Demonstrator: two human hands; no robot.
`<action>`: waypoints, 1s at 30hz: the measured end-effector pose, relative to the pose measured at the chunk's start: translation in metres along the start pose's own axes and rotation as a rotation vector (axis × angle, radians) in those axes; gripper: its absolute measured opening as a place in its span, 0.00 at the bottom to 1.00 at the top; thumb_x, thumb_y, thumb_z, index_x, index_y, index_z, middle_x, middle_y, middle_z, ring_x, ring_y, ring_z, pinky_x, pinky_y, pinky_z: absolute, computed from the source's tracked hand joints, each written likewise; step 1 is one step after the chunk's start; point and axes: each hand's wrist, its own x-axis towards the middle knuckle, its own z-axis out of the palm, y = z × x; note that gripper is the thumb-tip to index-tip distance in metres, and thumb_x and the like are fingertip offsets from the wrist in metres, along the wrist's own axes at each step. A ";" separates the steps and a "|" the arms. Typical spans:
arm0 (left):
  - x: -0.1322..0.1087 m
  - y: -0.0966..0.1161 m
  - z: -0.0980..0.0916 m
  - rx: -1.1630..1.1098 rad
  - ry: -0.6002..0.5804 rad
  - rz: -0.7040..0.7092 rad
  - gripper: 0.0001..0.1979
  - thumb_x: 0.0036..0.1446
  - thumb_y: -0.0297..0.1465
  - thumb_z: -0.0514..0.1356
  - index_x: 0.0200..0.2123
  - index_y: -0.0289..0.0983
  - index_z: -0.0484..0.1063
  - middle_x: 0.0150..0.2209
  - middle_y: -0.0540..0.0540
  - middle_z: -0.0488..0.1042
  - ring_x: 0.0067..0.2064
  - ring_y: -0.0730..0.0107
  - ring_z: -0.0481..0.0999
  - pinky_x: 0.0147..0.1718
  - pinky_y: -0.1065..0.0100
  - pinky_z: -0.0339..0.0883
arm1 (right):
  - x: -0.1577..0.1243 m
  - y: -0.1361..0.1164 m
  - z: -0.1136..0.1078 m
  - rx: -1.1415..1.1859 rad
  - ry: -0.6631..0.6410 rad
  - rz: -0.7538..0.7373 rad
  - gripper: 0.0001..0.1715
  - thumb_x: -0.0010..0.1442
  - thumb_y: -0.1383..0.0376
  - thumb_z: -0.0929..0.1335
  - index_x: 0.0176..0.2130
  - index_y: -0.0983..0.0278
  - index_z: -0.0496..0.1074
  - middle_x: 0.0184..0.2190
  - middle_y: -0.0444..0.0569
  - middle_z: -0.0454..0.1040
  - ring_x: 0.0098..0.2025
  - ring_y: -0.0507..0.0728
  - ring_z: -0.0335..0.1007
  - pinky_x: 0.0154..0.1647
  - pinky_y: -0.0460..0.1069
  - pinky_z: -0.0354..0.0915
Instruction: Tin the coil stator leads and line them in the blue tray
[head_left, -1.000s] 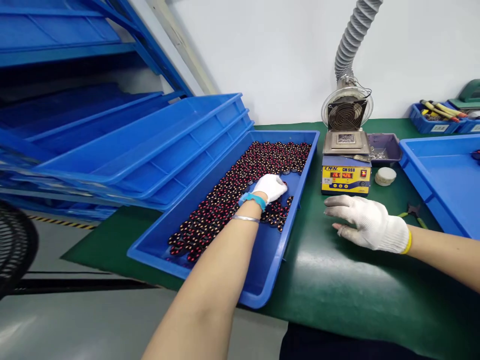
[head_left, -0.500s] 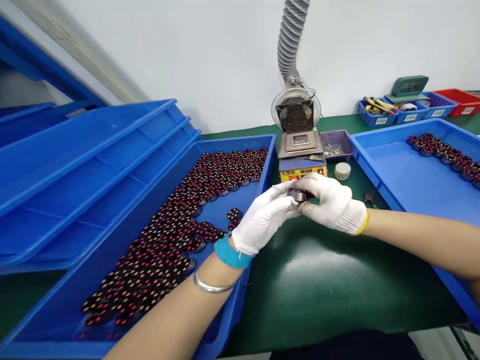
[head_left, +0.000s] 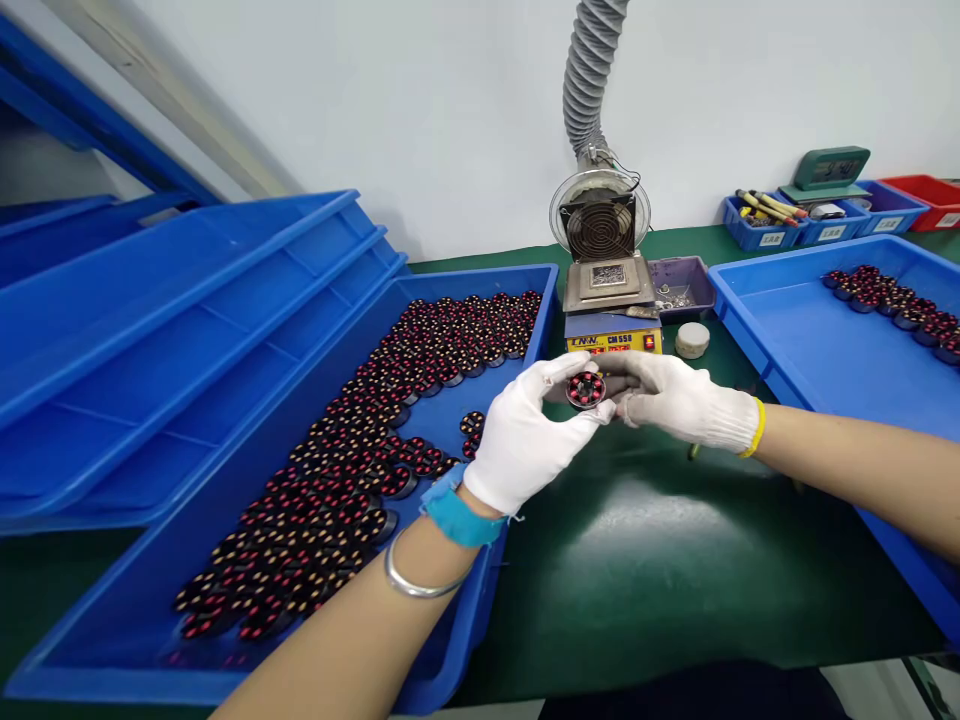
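Between my two gloved hands is a small round motor stator (head_left: 585, 390), a black ring with red coils inside, its open face tilted toward me. My left hand (head_left: 529, 425) pinches it between the thumb below and a finger above. At its right edge, the curled fingers of my right hand (head_left: 664, 400) close against it; their tips are partly hidden. Just behind the hands stands a yellow-and-blue solder pot (head_left: 615, 330) with a lit red display. Many similar stators (head_left: 322, 480) lie packed in the blue tray (head_left: 480, 600) at my left.
Another blue tray (head_left: 817, 350) on the right holds several rows of stators (head_left: 892, 305). Behind the pot are a fan (head_left: 600, 230) and a grey duct hose (head_left: 592, 80). A white round tin (head_left: 692, 340) and a purple bin (head_left: 682, 285) stand beside it. Stacked blue trays (head_left: 187, 340) lean at left.
The stator has turned from edge-on to showing its coil face toward me. My right hand has shifted slightly right, its fingers now more behind the stator's right edge. The view has moved slightly.
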 end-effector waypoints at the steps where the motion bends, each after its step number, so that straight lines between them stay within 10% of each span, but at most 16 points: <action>1: 0.000 -0.001 -0.001 0.093 0.008 0.074 0.22 0.49 0.36 0.66 0.48 0.36 0.73 0.48 0.43 0.77 0.51 0.58 0.76 0.55 0.59 0.68 | 0.000 0.001 -0.002 0.028 -0.038 -0.006 0.36 0.52 0.72 0.64 0.60 0.64 0.63 0.40 0.49 0.78 0.42 0.57 0.75 0.42 0.52 0.73; 11: 0.005 -0.011 -0.004 0.426 -0.047 0.236 0.24 0.54 0.38 0.63 0.54 0.38 0.68 0.50 0.43 0.76 0.51 0.61 0.76 0.53 0.63 0.69 | 0.002 -0.012 -0.015 0.167 0.265 0.084 0.24 0.56 0.70 0.66 0.53 0.66 0.71 0.42 0.51 0.78 0.37 0.55 0.77 0.42 0.53 0.75; 17: 0.000 -0.013 0.001 0.390 -0.075 0.456 0.20 0.57 0.33 0.61 0.52 0.36 0.70 0.50 0.42 0.76 0.50 0.64 0.76 0.51 0.65 0.70 | 0.006 0.004 -0.006 0.083 0.076 0.025 0.25 0.51 0.72 0.69 0.51 0.63 0.73 0.42 0.47 0.79 0.45 0.57 0.76 0.49 0.52 0.73; 23: 0.001 0.003 -0.003 0.438 -0.113 0.082 0.16 0.53 0.35 0.63 0.45 0.37 0.76 0.39 0.46 0.80 0.38 0.66 0.78 0.41 0.67 0.72 | -0.003 0.003 -0.004 -0.136 0.254 -0.120 0.29 0.52 0.70 0.70 0.54 0.63 0.70 0.47 0.49 0.77 0.47 0.56 0.75 0.53 0.53 0.71; 30: 0.006 0.030 -0.035 0.315 -0.552 -0.350 0.16 0.43 0.44 0.67 0.28 0.38 0.74 0.25 0.50 0.77 0.27 0.68 0.76 0.26 0.69 0.69 | -0.005 -0.007 -0.001 -0.043 0.266 -0.057 0.26 0.51 0.71 0.70 0.52 0.66 0.71 0.46 0.52 0.77 0.46 0.57 0.75 0.49 0.53 0.73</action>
